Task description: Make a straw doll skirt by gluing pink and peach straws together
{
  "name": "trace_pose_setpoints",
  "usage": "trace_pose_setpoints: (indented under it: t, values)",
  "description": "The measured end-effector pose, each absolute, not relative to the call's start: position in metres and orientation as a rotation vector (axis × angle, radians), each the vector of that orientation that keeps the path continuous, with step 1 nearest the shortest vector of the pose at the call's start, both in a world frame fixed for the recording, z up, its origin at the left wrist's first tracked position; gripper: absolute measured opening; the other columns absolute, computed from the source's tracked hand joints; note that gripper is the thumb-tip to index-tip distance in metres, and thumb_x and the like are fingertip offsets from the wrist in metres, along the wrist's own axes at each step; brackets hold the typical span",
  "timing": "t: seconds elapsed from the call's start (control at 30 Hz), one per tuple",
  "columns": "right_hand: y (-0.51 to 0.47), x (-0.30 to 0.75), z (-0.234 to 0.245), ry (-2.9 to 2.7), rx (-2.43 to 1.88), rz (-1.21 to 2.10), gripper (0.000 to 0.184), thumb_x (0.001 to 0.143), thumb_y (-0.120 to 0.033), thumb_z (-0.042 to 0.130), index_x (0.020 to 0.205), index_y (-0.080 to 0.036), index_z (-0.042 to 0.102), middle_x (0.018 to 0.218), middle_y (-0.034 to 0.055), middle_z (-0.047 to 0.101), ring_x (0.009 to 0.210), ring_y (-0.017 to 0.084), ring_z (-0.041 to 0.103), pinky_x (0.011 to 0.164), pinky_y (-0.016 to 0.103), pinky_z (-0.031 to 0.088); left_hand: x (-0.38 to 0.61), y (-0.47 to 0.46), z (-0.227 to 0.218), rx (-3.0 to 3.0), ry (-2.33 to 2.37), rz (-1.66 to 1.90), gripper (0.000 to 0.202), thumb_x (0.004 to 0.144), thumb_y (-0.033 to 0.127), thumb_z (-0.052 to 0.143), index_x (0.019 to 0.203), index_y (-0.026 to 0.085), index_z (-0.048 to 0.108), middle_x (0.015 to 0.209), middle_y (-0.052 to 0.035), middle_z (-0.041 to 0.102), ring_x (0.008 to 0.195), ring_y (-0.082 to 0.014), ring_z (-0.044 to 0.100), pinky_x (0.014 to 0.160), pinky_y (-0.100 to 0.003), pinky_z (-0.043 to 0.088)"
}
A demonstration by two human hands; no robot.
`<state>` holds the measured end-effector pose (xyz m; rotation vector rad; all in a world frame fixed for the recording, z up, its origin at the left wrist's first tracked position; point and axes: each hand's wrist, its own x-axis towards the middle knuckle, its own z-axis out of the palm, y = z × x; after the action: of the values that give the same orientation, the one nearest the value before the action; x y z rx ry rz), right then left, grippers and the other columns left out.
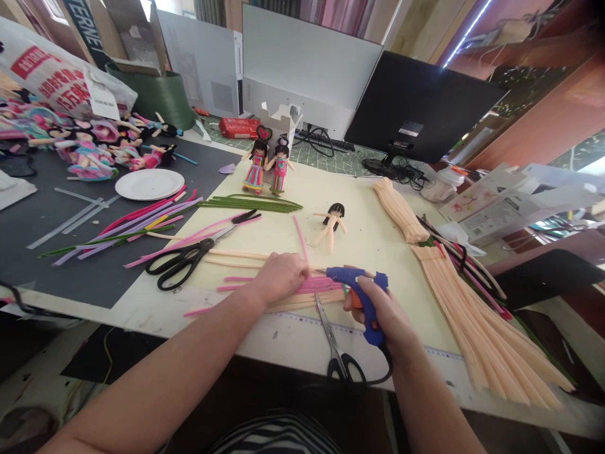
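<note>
The left hand (281, 277) has its fingers (297, 270) bent down onto the left end of a flat bundle of pink fuzzy craft stems (326, 287); whether they pinch or only press I cannot tell. The right hand (392, 318) is closed round the grip of a blue plastic hot-glue gun (359, 276). The bundle's long axis runs left to right across the cream-topped table (368, 239) between both hands, and the gun's nozzle points leftward along it, just beside the left fingertips.
</note>
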<state>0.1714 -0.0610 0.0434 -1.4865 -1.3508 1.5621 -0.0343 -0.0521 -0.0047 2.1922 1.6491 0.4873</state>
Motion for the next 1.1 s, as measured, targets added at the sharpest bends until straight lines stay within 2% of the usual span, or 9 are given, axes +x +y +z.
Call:
trace_pose_setpoints:
  t: [0.1,0.2,0.27,0.37,0.5,0.63,0.87,1.1]
  values:
    - [-0.063,0.179,0.044,-1.228,-1.365,1.624,0.039,0.083,-0.055,0.042,0.079,-0.021,0.061,0.051,-0.0004,0.049,0.040,0.009,0.029,0.037,0.023,0.018,-0.034,-0.052,-0.005,2.186,1.660,0.485,0.022,0.082,0.018,0.050,0.080,0.024,0.070,0.090,-0.0006,0.069,0.086,-0.0168,0.061,0.079,-0.029,0.041]
    - [-0.065,0.185,0.039,-1.211,-1.330,1.613,0.048,0.084,-0.061,0.035,0.059,-0.023,0.050,0.044,-0.0024,0.033,0.041,0.011,0.022,0.040,0.025,0.018,-0.034,-0.053,-0.003,2.201,1.661,0.466,0.021,0.082,0.018,0.051,0.081,0.024,0.071,0.089,-0.0004,0.069,0.086,-0.0175,0.061,0.080,-0.031,0.041]
    - [-0.065,0.190,0.033,-1.237,-1.320,1.624,0.052,0.084,-0.065,0.030,0.058,-0.024,0.048,0.044,-0.0033,0.027,0.043,0.012,0.021,0.041,0.026,0.019,-0.035,-0.054,-0.001,2.217,1.653,0.454,0.021,0.083,0.018,0.051,0.081,0.024,0.071,0.089,-0.0006,0.069,0.086,-0.0174,0.061,0.080,-0.031,0.041]
    - [-0.062,0.198,0.020,-1.230,-1.267,1.631,0.055,0.084,-0.068,0.026,0.060,-0.024,0.050,0.046,-0.0027,0.030,0.044,0.013,0.023,0.044,0.026,0.024,-0.036,-0.055,0.001,2.225,1.629,0.462,0.020,0.083,0.018,0.052,0.081,0.023,0.070,0.087,0.0000,0.069,0.085,-0.0165,0.061,0.080,-0.030,0.042]
    - [-0.058,0.205,0.009,-1.136,-1.172,1.621,0.052,0.085,-0.065,0.029,0.060,-0.024,0.049,0.048,-0.0028,0.033,0.044,0.012,0.022,0.045,0.026,0.026,-0.038,-0.055,0.003,2.219,1.596,0.554,0.015,0.083,0.019,0.052,0.080,0.022,0.066,0.085,0.0009,0.067,0.082,-0.0148,0.059,0.076,-0.027,0.042]
    - [-0.055,0.209,0.006,-1.076,-1.128,1.685,0.050,0.087,-0.062,0.029,0.061,-0.024,0.050,0.046,-0.0037,0.030,0.042,0.011,0.021,0.043,0.025,0.027,-0.039,-0.055,0.006,2.228,1.729,0.628,0.011,0.086,0.025,0.054,0.080,0.021,0.062,0.089,-0.0010,0.064,0.086,-0.0168,0.056,0.075,-0.029,0.041]
    - [-0.054,0.213,0.002,-1.041,-1.150,1.740,0.052,0.085,-0.066,0.029,0.063,-0.024,0.051,0.045,-0.0042,0.029,0.041,0.011,0.023,0.041,0.025,0.027,-0.034,-0.053,0.005,2.371,1.893,0.420,0.014,0.088,0.031,0.054,0.082,0.022,0.063,0.089,-0.0038,0.063,0.090,-0.0207,0.054,0.078,-0.034,0.037]
    - [-0.054,0.216,-0.005,-0.880,-0.953,1.884,0.051,0.088,-0.060,0.034,0.063,-0.022,0.057,0.044,-0.0043,0.031,0.041,0.010,0.022,0.041,0.023,0.027,-0.029,-0.053,0.001,2.375,1.889,0.357,0.017,0.088,0.034,0.055,0.080,0.022,0.063,0.086,-0.0035,0.063,0.088,-0.0202,0.055,0.076,-0.034,0.036]
